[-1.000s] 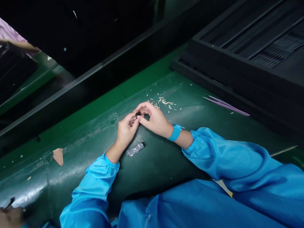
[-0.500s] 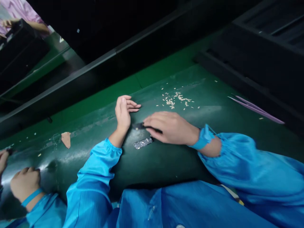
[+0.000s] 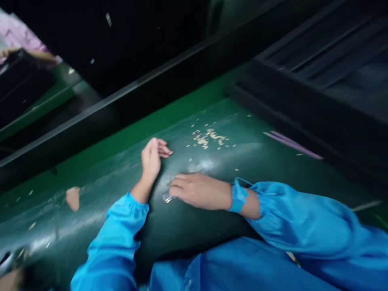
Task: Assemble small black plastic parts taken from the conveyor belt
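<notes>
My left hand (image 3: pixel 152 158) rests on its edge on the dark green mat (image 3: pixel 194 226), fingers loosely stretched, holding nothing that I can see. My right hand (image 3: pixel 198 190), with a blue wrist strap, lies palm down over a small silver circuit board (image 3: pixel 166 197), of which only one end shows at the fingertips. The frame is blurred, so I cannot tell whether the fingers grip the board or only cover it. The small black part seen earlier is not visible. Both arms are in blue sleeves.
A scatter of pale scraps (image 3: pixel 208 139) lies beyond the hands. Purple tweezers (image 3: pixel 291 143) lie at the right by a black tray stack (image 3: pixel 318 85). A tan scrap (image 3: pixel 73 198) sits at the left. Another person's hand (image 3: pixel 9 279) shows at the bottom left corner.
The hands, which pinched a small black part together, have separated. The left hand stayed on the mat; the right hand came down and back over the silver board. The view shifted.
</notes>
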### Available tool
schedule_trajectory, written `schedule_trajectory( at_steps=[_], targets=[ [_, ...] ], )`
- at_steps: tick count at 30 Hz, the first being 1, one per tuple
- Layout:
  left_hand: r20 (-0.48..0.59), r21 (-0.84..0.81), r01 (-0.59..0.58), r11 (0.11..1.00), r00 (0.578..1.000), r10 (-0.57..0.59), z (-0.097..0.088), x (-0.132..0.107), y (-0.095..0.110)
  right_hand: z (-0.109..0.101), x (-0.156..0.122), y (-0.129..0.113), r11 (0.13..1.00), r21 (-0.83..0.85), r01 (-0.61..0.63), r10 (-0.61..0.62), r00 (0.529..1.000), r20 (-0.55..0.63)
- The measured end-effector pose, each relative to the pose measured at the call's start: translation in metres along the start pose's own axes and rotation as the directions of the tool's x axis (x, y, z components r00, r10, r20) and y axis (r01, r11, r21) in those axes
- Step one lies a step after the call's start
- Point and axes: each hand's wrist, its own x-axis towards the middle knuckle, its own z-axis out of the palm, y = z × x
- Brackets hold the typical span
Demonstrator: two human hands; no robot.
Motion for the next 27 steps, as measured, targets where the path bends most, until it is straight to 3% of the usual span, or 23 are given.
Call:
schedule_trajectory(
  at_steps=[6,11,19,27],
  targets=[
    [-0.055,0.035,-0.026,0.999,0.998,0.028,-0.012,0.012,-0.005,-0.004,0.013,0.014,0.992,0.092,-0.090,0.093,0.995,-0.031],
    [-0.060,0.032,-0.024,0.999,0.998,0.026,-0.014,0.017,-0.009,-0.003,0.015,0.021,0.992,-0.039,-0.117,0.113,0.989,-0.091],
    [-0.064,0.034,-0.007,0.999,0.998,0.009,-0.015,0.017,-0.007,-0.002,0.015,0.031,0.989,-0.117,-0.095,0.074,0.982,-0.175],
    [-0.058,0.031,0.003,1.000,0.998,-0.001,-0.019,0.022,-0.011,0.006,0.020,0.034,0.981,-0.152,-0.120,0.100,0.986,-0.136]
  ],
)
